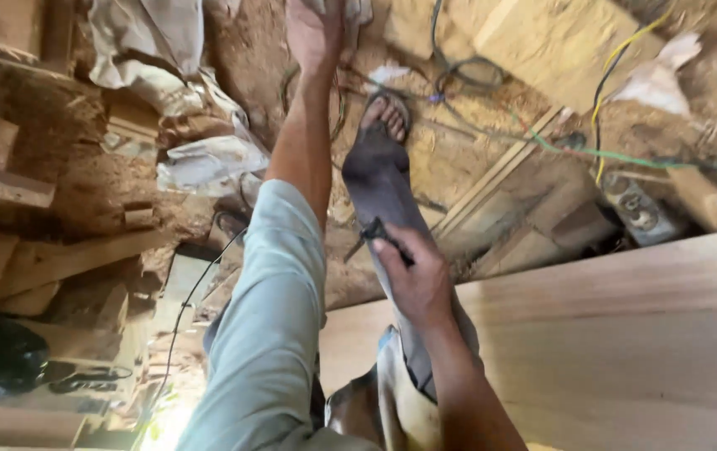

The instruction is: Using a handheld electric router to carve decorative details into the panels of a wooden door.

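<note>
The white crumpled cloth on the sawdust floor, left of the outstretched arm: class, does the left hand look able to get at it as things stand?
Probably yes. The left hand is stretched down to floor level, and the white crumpled cloth lies just beside that forearm with nothing visible between them. The right hand holds a small dark tool.

One view only: head cam, worn by the person, looked steeply down w/ a tilt, close over the wooden board at lower right. Beyond the board's far edge lay the sawdust floor w/ cables. Left of the board stood stacked wood scraps.
</note>
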